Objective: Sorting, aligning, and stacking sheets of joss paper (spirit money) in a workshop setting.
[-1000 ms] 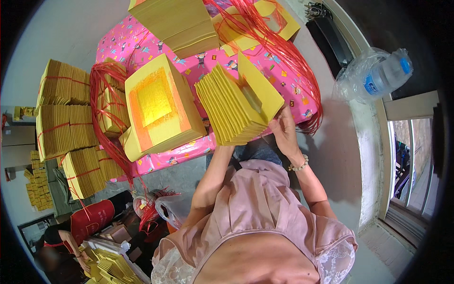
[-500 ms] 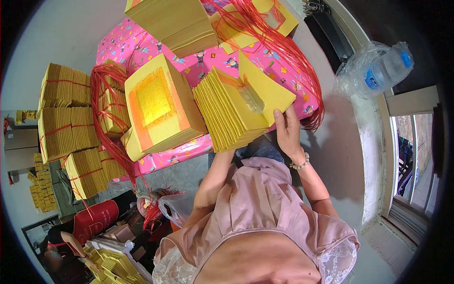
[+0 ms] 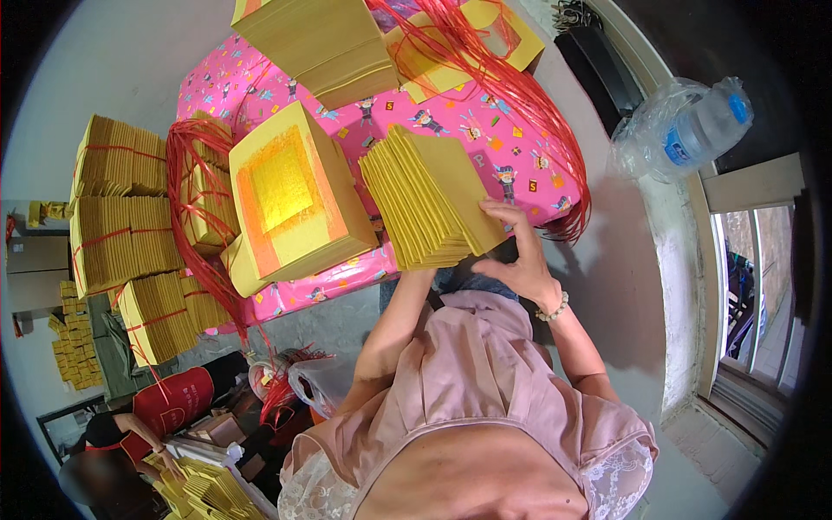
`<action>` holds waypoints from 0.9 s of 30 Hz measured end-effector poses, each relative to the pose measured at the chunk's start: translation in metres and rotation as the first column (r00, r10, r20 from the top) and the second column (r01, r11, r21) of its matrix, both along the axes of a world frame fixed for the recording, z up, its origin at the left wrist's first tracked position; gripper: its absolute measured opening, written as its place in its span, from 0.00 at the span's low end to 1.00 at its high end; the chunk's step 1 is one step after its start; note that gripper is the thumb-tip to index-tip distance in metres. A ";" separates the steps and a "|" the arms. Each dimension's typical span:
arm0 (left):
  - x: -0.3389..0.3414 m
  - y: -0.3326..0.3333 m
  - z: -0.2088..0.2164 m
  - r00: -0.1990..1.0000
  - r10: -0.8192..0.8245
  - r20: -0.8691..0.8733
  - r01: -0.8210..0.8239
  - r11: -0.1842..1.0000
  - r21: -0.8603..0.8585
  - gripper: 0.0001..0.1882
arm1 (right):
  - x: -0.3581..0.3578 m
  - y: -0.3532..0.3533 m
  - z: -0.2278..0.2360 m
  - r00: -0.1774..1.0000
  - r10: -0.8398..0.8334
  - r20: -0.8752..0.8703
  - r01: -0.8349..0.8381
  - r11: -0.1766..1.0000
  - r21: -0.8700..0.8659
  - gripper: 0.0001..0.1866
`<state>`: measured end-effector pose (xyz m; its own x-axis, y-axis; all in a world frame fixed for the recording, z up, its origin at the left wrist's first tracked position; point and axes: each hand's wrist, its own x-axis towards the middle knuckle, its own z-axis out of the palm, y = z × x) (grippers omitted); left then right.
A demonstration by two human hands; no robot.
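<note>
A thick stack of folded yellow paper sheets [image 3: 425, 199] stands fanned at the front edge of the pink table. My left hand [image 3: 418, 279] is under its near end, holding it; the fingers are hidden behind the paper. At the stack's right side, my right hand [image 3: 523, 258] has thumb and fingers apart. Its fingertips touch the edge of the outermost folded sheet, which is closed against the others. Left of the stack lies a block of flat yellow sheets [image 3: 299, 195] with a gold square bordered in orange on top.
The pink patterned cover [image 3: 468, 130] carries another tall paper block [image 3: 316, 52]. Red plastic strands [image 3: 537, 104] hang over its right side, with more [image 3: 178, 191] at left. Tied yellow bundles [image 3: 121, 243] stand far left. A bagged water bottle [image 3: 693, 134] is at right. Lower left, another person [image 3: 130, 433] handles yellow paper.
The outermost sheet, spread open before with my right hand pinching its corner, is now folded flat against the stack. My right hand has loosened, its thumb now away from the paper.
</note>
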<state>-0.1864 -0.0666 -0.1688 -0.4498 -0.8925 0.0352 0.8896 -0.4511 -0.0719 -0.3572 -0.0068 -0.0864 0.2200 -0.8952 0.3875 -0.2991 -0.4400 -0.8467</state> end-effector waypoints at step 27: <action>-0.010 -0.008 -0.023 0.939 -0.104 -0.328 0.112 0.994 0.006 0.28 | -0.044 -0.029 -0.053 0.545 -0.718 -0.432 0.744 0.652 -0.145 0.34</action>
